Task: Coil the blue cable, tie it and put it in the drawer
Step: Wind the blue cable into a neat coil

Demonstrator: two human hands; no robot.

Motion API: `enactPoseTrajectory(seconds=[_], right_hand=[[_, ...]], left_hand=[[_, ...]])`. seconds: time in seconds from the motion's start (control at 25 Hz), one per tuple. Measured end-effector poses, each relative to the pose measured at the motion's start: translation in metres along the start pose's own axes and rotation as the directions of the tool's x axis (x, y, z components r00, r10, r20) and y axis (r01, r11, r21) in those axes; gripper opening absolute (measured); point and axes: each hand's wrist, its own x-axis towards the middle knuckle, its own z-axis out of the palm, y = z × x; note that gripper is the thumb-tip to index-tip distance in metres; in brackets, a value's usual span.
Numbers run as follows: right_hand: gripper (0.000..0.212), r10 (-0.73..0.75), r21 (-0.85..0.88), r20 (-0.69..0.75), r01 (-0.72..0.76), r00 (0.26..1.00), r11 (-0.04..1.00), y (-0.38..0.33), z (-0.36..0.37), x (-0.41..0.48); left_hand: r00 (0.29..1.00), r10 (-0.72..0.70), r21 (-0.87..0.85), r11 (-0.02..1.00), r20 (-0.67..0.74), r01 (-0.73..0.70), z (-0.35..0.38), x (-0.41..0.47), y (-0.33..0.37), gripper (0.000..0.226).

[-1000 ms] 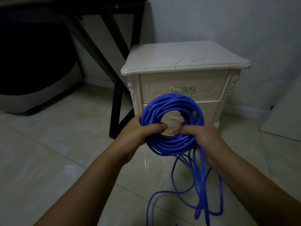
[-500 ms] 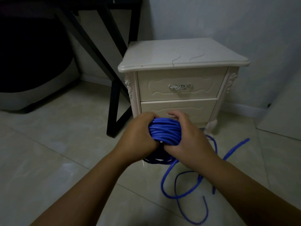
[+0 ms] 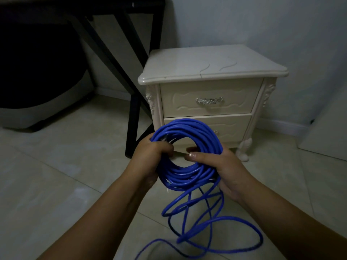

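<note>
A blue cable is wound into a round coil of several turns, held upright in front of a cream nightstand. My left hand grips the coil's left side, fingers curled round the strands. On the right side, my right hand holds the coil with its thumb pressed across the strands. Loose loops of the cable's tail hang from the coil and lie on the floor tiles below. The nightstand's upper drawer and lower drawer are both closed.
The nightstand top is bare. A black table leg stands just left of the nightstand, with a dark seat further left. A pale panel leans at the right. Beige floor tiles spread around.
The coil was turned edge-on between both hands half a second ago; now it faces me again as an open ring. The loose tail has shifted to below the coil.
</note>
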Motion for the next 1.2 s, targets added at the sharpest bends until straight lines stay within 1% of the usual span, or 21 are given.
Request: enactPoseTrajectory(seconds=[0.12, 0.2, 0.24, 0.28, 0.36, 0.4, 0.44, 0.48, 0.52, 0.56, 0.6, 0.64, 0.72, 0.76, 0.84, 0.92, 1.0, 1.08, 1.12, 1.16, 1.2], right_hand=[[0.040, -0.040, -0.025, -0.083, 0.038, 0.996, 0.999, 0.001, 0.000, 0.002], [0.033, -0.059, -0.038, -0.159, 0.053, 0.986, 0.998, -0.001, -0.002, 0.003], [0.032, -0.076, -0.046, -0.197, 0.069, 0.978, 0.997, -0.003, -0.002, 0.004], [0.032, -0.103, -0.065, -0.238, 0.090, 0.966, 0.994, -0.005, -0.003, 0.005], [0.034, -0.131, -0.072, -0.330, 0.113, 0.935, 0.991, -0.010, -0.008, 0.009], [0.035, -0.121, -0.033, -0.370, 0.117, 0.921, 0.993, -0.012, -0.011, 0.012], [0.035, -0.106, 0.016, -0.396, 0.122, 0.912, 0.992, -0.014, -0.015, 0.015], [0.036, -0.099, 0.051, -0.413, 0.131, 0.905, 0.990, -0.016, -0.019, 0.017], [0.035, -0.094, 0.084, -0.420, 0.141, 0.903, 0.986, -0.017, -0.022, 0.019], [0.034, -0.087, 0.126, -0.426, 0.154, 0.901, 0.980, -0.019, -0.025, 0.021], [0.031, -0.069, 0.186, -0.430, 0.163, 0.900, 0.969, -0.021, -0.027, 0.022], [0.027, -0.041, 0.249, -0.438, 0.165, 0.898, 0.954, -0.023, -0.030, 0.023], [0.014, 0.036, 0.373, -0.441, 0.147, 0.897, 0.916, -0.031, -0.036, 0.024], [0.014, 0.070, 0.434, -0.431, 0.139, 0.899, 0.890, -0.036, -0.040, 0.023], [0.019, 0.110, 0.542, -0.394, 0.135, 0.912, 0.829, -0.043, -0.047, 0.020], [0.018, 0.111, 0.585, -0.348, 0.124, 0.931, 0.801, -0.048, -0.050, 0.018], [0.018, 0.097, 0.550, -0.307, 0.093, 0.947, 0.830, -0.047, -0.050, 0.017], [0.017, 0.085, 0.504, -0.280, 0.071, 0.956, 0.861, -0.045, -0.049, 0.015], [0.016, 0.081, 0.487, -0.275, 0.067, 0.958, 0.871, -0.044, -0.049, 0.015], [0.014, 0.077, 0.473, -0.272, 0.064, 0.959, 0.879, -0.043, -0.049, 0.015], [0.013, 0.077, 0.466, -0.271, 0.060, 0.959, 0.883, -0.043, -0.048, 0.015]], left_hand=[[0.999, -0.002, 0.003, 1.000, 0.046, 0.002, 0.005, -0.006, -0.003, 0.044], [0.990, 0.015, 0.066, 0.998, 0.141, -0.024, 0.007, -0.009, -0.001, 0.040], [0.984, 0.023, 0.085, 0.996, 0.178, -0.038, 0.006, -0.010, -0.001, 0.047], [0.982, 0.021, 0.111, 0.993, 0.187, -0.042, 0.007, -0.010, -0.001, 0.066], [0.988, -0.013, 0.221, 0.975, 0.153, -0.021, 0.009, -0.012, -0.004, 0.117], [0.987, -0.038, 0.300, 0.954, 0.153, -0.010, 0.013, -0.017, -0.007, 0.130], [0.981, -0.058, 0.387, 0.922, 0.186, -0.019, 0.017, -0.024, -0.011, 0.131], [0.966, -0.084, 0.476, 0.878, 0.245, -0.045, 0.021, -0.029, -0.016, 0.119], [0.943, -0.116, 0.558, 0.825, 0.312, -0.083, 0.022, -0.032, -0.022, 0.096], [0.922, -0.155, 0.608, 0.787, 0.354, -0.101, 0.023, -0.033, -0.025, 0.065], [0.916, -0.195, 0.599, 0.799, 0.350, -0.059, 0.023, -0.030, -0.030, 0.037], [0.920, -0.238, 0.527, 0.849, 0.311, 0.042, 0.022, -0.025, -0.032, 0.031], [0.909, -0.385, 0.251, 0.906, 0.161, 0.340, 0.015, -0.012, -0.034, 0.039], [0.879, -0.460, 0.076, 0.888, 0.121, 0.454, 0.011, -0.006, -0.036, 0.038], [0.818, -0.565, -0.204, 0.792, 0.113, 0.575, 0.008, 0.000, -0.039, 0.034], [0.782, -0.615, -0.378, 0.704, 0.100, 0.601, 0.008, 0.005, -0.043, 0.031], [0.771, -0.631, -0.443, 0.668, 0.087, 0.598, 0.010, 0.009, -0.043, 0.027], [0.788, -0.602, -0.445, 0.675, 0.130, 0.589, 0.009, 0.011, -0.036, 0.020], [0.808, -0.567, -0.409, 0.706, 0.161, 0.577, 0.008, 0.010, -0.030, 0.018], [0.840, -0.512, -0.310, 0.781, 0.178, 0.542, 0.007, 0.010, -0.025, 0.017], [0.879, -0.437, -0.130, 0.876, 0.193, 0.464, 0.007, 0.009, -0.022, 0.016]])
